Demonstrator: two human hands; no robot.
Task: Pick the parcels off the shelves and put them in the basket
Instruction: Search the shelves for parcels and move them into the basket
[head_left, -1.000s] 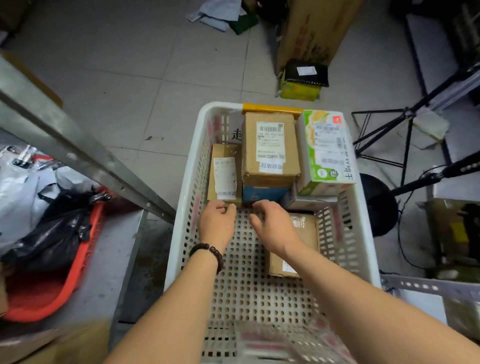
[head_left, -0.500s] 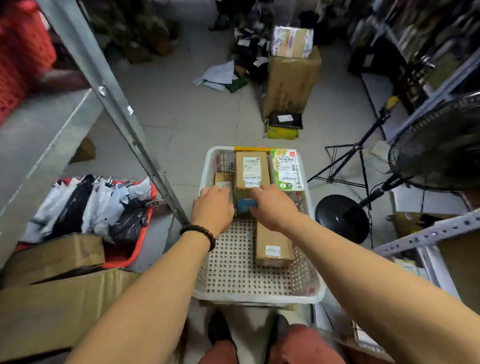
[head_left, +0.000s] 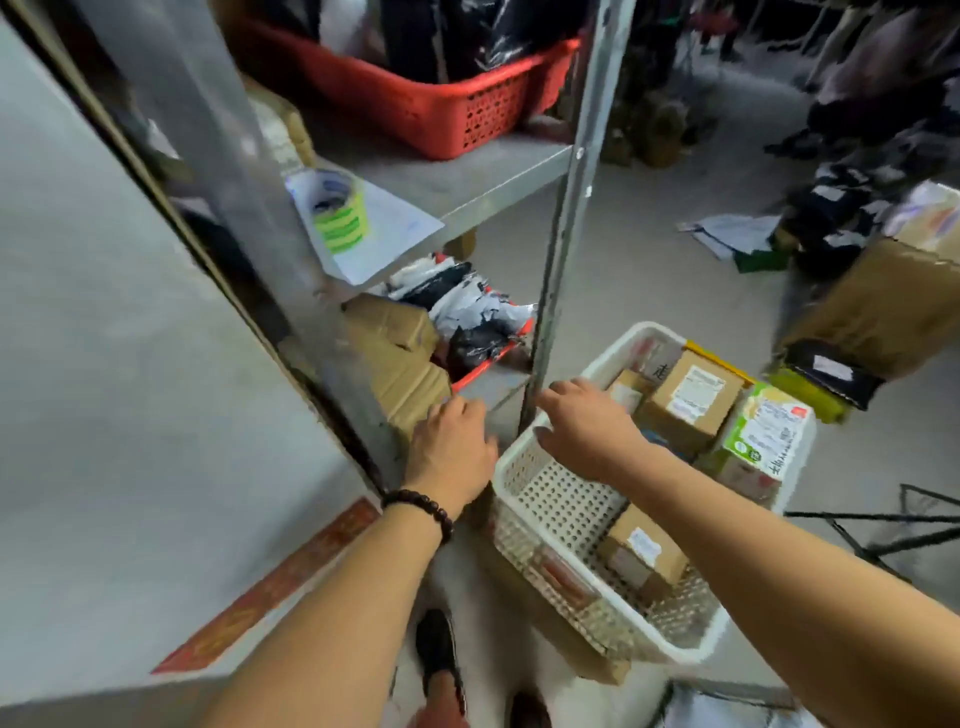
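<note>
A white perforated basket (head_left: 524, 470) stands on the floor at lower right. It holds several cardboard parcels (head_left: 688, 397), a green and white carton (head_left: 763, 441) and a small brown box (head_left: 641, 553) near its front. My right hand (head_left: 587, 428) hovers over the basket's left rim, empty, fingers spread. My left hand (head_left: 449, 444), with a bead bracelet on the wrist, is outside the basket by the low shelf, holding nothing, next to brown cardboard parcels (head_left: 402, 364) on that shelf.
A metal shelf upright (head_left: 563, 218) rises between the hands and the racks. A red basket (head_left: 441, 98) of bagged parcels sits on the upper shelf, with a tape roll (head_left: 340, 210) on paper. Bagged parcels (head_left: 467, 312) fill a low red tray. A big carton (head_left: 883, 306) stands right.
My view has swung left and up toward the shelves. Both hands have come out of the basket's far end; the left one has moved off the basket toward the low shelf.
</note>
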